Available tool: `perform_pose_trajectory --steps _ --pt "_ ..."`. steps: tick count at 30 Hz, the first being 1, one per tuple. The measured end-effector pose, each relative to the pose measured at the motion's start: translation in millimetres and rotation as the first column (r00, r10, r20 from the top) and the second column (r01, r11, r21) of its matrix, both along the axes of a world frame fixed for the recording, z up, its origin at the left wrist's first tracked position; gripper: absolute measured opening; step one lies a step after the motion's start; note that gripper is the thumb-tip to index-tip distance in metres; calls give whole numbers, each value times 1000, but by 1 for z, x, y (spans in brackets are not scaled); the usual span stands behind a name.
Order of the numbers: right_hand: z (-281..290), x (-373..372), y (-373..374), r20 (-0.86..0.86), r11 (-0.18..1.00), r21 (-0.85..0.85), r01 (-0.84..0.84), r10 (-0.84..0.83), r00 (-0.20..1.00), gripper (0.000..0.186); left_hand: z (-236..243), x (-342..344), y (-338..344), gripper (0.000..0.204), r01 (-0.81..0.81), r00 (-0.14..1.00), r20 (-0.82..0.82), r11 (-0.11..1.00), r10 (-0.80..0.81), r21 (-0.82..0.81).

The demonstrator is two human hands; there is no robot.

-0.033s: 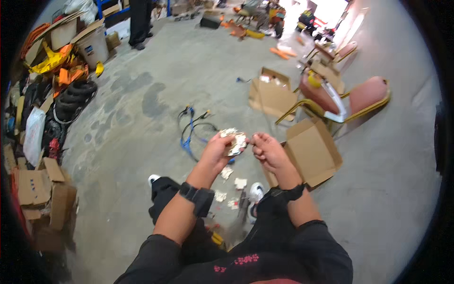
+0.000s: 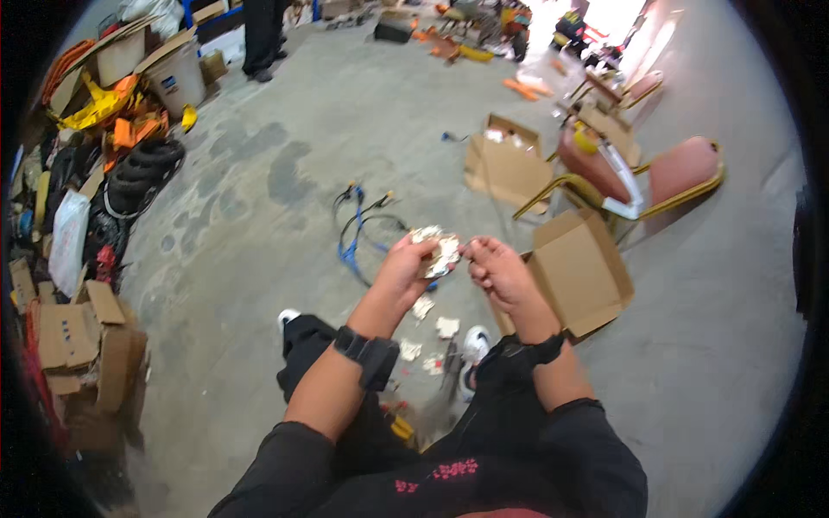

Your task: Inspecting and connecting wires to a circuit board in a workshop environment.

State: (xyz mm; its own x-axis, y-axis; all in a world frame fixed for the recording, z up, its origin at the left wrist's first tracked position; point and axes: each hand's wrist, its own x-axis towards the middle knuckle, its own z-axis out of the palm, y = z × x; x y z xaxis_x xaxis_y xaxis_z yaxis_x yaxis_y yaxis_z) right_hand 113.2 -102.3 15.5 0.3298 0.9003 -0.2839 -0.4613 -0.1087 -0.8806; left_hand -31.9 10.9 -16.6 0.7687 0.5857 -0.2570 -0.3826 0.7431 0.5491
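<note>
My left hand is closed round a roundish, flat piece with a shiny silvery rim and ragged cream-white patches. Its thumb lies across the face of the piece. Just to the right, my right hand has thumb and fingers pinched together close to the rim; what they hold, if anything, is too small to make out. Below the hands, several cream-white torn scraps lie on the concrete floor between my feet. A blue and black cable bundle lies on the floor beyond my left hand.
An open cardboard box stands right of my right hand, with another box farther off. A pink chair lies tipped over at the right. Black coiled hose and cartons line the left. A person's legs stand far back.
The whole view has shifted slightly, with the scene sitting a little farther right. Both hands keep nearly the same pose around the piece.
</note>
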Motion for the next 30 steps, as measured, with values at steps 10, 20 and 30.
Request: perform_pose_trajectory --steps 10,20,30 --pt "10 11 2 150 994 112 9 -25 988 24 32 5 2 23 68 997 -45 994 -65 86" --pt "13 4 -8 701 981 58 186 -172 692 27 23 11 -4 23 112 993 -52 987 -106 116" --pt "5 3 -11 936 985 139 98 -163 313 31 20 19 -14 29 106 981 -183 970 -66 221"
